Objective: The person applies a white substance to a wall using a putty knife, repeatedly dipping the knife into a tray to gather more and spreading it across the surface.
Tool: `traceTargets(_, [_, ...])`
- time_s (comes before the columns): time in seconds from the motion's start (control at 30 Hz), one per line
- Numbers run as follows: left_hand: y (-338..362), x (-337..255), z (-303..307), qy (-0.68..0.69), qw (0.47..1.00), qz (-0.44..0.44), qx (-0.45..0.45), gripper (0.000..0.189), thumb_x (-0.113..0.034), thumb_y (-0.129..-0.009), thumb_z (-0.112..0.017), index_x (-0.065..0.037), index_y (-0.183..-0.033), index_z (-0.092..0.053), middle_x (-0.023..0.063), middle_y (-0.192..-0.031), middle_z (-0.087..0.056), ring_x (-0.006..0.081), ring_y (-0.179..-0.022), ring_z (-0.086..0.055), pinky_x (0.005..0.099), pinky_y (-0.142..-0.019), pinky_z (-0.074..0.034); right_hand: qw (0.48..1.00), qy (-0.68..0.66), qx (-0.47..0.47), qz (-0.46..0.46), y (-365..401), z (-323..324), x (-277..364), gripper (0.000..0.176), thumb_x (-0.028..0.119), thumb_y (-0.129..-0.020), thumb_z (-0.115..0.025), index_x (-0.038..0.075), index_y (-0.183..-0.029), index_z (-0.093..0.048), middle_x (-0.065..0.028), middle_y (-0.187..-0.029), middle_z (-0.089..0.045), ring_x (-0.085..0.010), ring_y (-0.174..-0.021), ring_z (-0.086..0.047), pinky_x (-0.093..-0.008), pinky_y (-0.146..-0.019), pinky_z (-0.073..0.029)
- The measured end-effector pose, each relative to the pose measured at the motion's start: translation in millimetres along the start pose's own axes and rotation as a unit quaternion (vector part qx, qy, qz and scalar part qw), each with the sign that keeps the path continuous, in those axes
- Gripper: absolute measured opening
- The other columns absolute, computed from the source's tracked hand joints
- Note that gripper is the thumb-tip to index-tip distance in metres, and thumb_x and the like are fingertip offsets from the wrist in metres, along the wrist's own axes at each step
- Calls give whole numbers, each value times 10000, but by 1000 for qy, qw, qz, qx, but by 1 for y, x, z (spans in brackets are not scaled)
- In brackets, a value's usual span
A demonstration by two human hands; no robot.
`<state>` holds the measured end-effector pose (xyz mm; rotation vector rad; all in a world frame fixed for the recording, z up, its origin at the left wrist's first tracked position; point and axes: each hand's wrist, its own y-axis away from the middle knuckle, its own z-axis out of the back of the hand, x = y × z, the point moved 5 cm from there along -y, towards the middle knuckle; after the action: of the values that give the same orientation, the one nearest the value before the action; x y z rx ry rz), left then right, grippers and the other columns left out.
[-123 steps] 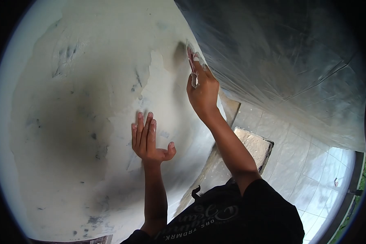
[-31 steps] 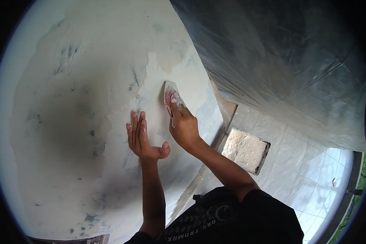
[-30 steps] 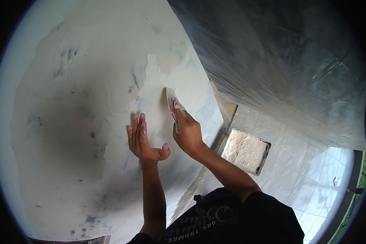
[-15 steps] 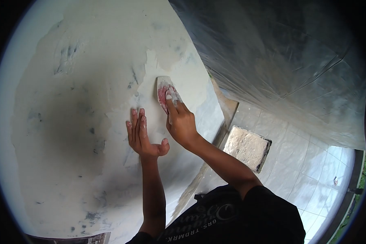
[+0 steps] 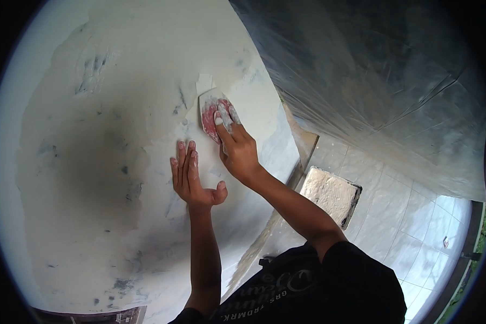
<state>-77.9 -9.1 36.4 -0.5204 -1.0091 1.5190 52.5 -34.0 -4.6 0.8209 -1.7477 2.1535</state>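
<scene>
Flat against the pale, patchy wall (image 5: 92,162), my left hand (image 5: 191,181) rests with its fingers up and its thumb out to the side. Up and to its right, my right hand (image 5: 235,143) grips a scraper (image 5: 210,108) with a red, white-smeared face. The scraper's wide edge touches the wall beside a smooth cream-coloured patch. White paste coats the fingers of my right hand, and the fingertips of my left hand have white marks.
On the tiled floor (image 5: 383,200) stands a square tray (image 5: 329,191) of white paste with a dark rim. Clear plastic sheeting (image 5: 372,81) hangs at the upper right. A dark-framed item (image 5: 92,316) shows at the bottom left.
My right hand has moved slightly up and left with the scraper, whose blade now lies tilted more to the left. My left hand stays at about the same place on the wall.
</scene>
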Motion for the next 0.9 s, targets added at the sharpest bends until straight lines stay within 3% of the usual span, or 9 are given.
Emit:
traceTargets(0.1, [-2,2,-1,-2,1000,-5,-3,691,-471,-889,-433,16,-1378,-400,225,-1329,-558,443,-1279,-482,550,-1112,-233,997,-66,21,-47,46,19,-8,574,-96,-674,-638,-7,-1237,-575,-254,-1092,-627,-402,-1008,-639,-449,-848,-542])
traceTargets(0.13, [-2,2,-1,-5,1000,-4,0,693,-471,-889,-433,18,-1378,-400,225,-1329,-558,442,-1279,-482,550,-1113,-232,996,-77,-33,-37,44,25,-17,595,-118,-684,-618,-9,-1265,-551,-276,-1135,-613,-405,-1029,-634,-442,-861,-539])
traceTargets(0.27, [-1,1,-1,-2,1000,-4,-3,695,-477,-889,-433,15,-1379,-399,225,-1328,-559,443,-1278,-482,554,-1111,-231,984,-53,-111,-129,-24,33,-49,546,-117,-730,-597,-22,-1263,-534,-265,-1035,-621,-412,-927,-642,-426,-795,-550])
traceTargets(0.43, [0,1,0,4,1000,-2,-5,690,-482,-892,-433,7,-1378,-407,227,-1325,-560,451,-1274,-483,556,-1110,-230,992,75,-49,-90,-29,-13,-23,523,-56,-707,-647,-62,-1219,-540,-290,-1040,-609,-427,-986,-627,-451,-774,-550])
traceTargets(0.57, [-1,1,-1,0,1000,-5,-5,694,-484,-893,-434,16,-1373,-411,228,-1323,-562,452,-1273,-484,556,-1111,-228,992,66,13,-106,40,-6,-7,527,-33,-731,-632,-63,-1247,-524,-270,-1083,-610,-427,-971,-633,-446,-760,-560])
traceTargets(0.63, [-3,2,-1,7,1000,-15,-12,696,-484,-892,-435,19,-1372,-411,229,-1321,-563,451,-1274,-484,556,-1111,-226,994,-8,25,-109,53,14,-8,536,-69,-739,-606,-64,-1267,-511,-278,-1059,-617,-422,-929,-646,-443,-762,-557])
traceTargets(0.77, [-2,0,0,4,1000,-8,-6,692,-475,-890,-438,22,-1370,-407,234,-1315,-566,451,-1272,-485,549,-1117,-221,985,-36,-86,-146,-3,44,-25,470,-93,-788,-564,-73,-1256,-516,-297,-1085,-620,-426,-891,-652,-411,-734,-548])
traceTargets(0.8, [-1,1,0,0,1000,-7,-6,692,-475,-890,-438,22,-1370,-407,234,-1315,-566,451,-1272,-485,549,-1117,-221,975,-25,-40,-218,-18,38,-36,469,-89,-782,-570,-70,-1247,-517,-279,-1029,-626,-412,-845,-648,-415,-714,-536])
traceTargets(0.9, [-2,0,0,-4,1000,-14,-3,684,-458,-889,-440,20,-1375,-394,237,-1314,-566,445,-1273,-487,530,-1126,-216,981,42,-37,-184,-41,8,-45,499,-65,-746,-613,-78,-1235,-515,-267,-968,-619,-406,-842,-633,-430,-717,-532])
